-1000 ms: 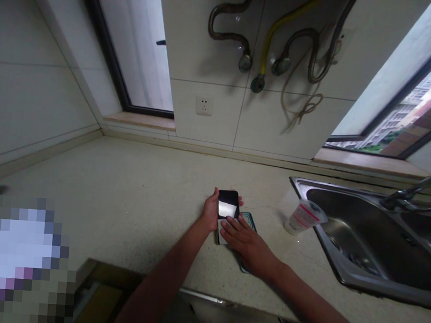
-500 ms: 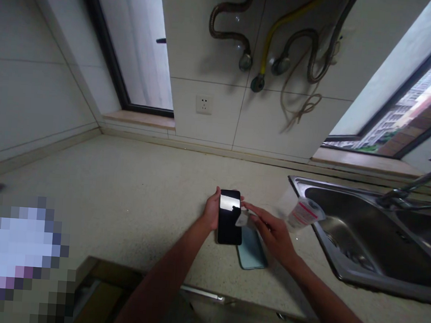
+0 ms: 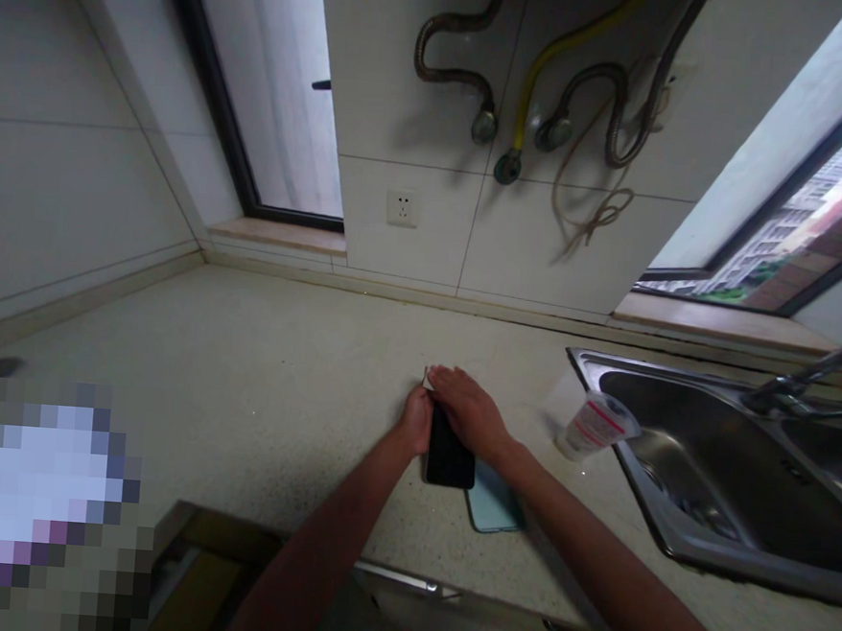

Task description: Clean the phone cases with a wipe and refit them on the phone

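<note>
Holding a black smartphone (image 3: 448,458) upright on its long edge-to-edge axis, screen facing up, the left hand (image 3: 415,421) is clamping the phone's left side, with the palm against that edge; the right hand (image 3: 467,411) is reaching across from the lower right and lying over the phone's top end, fingers together and pointing left, though I cannot tell whether it is gripping or only pressing; the two hands are touching each other above the phone; a small white scrap (image 3: 428,381) is poking out beyond the right hand's fingertips, too small to identify; the phone is tilted slightly, its lower end resting near a pale blue-green phone case (image 3: 496,500), which is lying on the speckled beige stone countertop (image 3: 258,371) and partly tucked beneath the phone's right edge; a clear plastic cup (image 3: 596,426) with a red-striped label is lying on its side just beside a stainless steel sink (image 3: 665,536); a chrome faucet (image 3: 806,374) is rising over the basin; a wall socket (image 3: 403,209) and dangling braided hoses (image 3: 458,44) are hanging on the tiled wall behind.
</note>
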The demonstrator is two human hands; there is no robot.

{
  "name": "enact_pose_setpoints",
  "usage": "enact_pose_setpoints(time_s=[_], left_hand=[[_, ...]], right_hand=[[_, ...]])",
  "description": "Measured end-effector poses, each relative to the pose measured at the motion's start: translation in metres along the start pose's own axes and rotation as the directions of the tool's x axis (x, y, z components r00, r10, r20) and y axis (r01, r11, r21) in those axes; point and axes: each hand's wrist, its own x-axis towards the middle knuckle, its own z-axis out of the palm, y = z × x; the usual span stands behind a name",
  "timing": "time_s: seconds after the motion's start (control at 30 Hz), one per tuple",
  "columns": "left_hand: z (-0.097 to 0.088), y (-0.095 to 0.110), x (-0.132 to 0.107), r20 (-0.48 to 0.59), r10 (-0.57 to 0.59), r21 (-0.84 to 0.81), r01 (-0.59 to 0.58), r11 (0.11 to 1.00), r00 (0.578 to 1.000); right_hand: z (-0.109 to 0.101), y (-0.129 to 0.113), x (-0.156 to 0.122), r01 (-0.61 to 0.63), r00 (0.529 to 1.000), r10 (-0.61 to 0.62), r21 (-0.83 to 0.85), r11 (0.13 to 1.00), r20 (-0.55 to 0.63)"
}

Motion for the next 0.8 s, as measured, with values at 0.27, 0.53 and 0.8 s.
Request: enact_pose_setpoints(time_s=[0.27, 0.53, 0.8], left_hand=[[-0.003, 0.005, 0.001, 0.097, -0.057, -0.015, 0.059, 0.998, 0.994], [-0.01, 0.008, 0.002, 0.15, -0.04, 0.024, 0.037, 0.999, 0.988], [-0.011, 0.01, 0.0, 0.161, -0.02, 0.029, 0.015, 0.999, 0.987]], right_hand=[[0.004, -0.024, -0.056, 0.174, 0.976, -0.157, -0.107, 0.979, 0.148], [-0.033, -0.052, -0.088, 0.252, 0.888, -0.325, 0.246, 0.936, 0.325], [-0.05, -0.046, -0.083, -0.154, 0.986, 0.105, 0.471, 0.868, 0.129]])
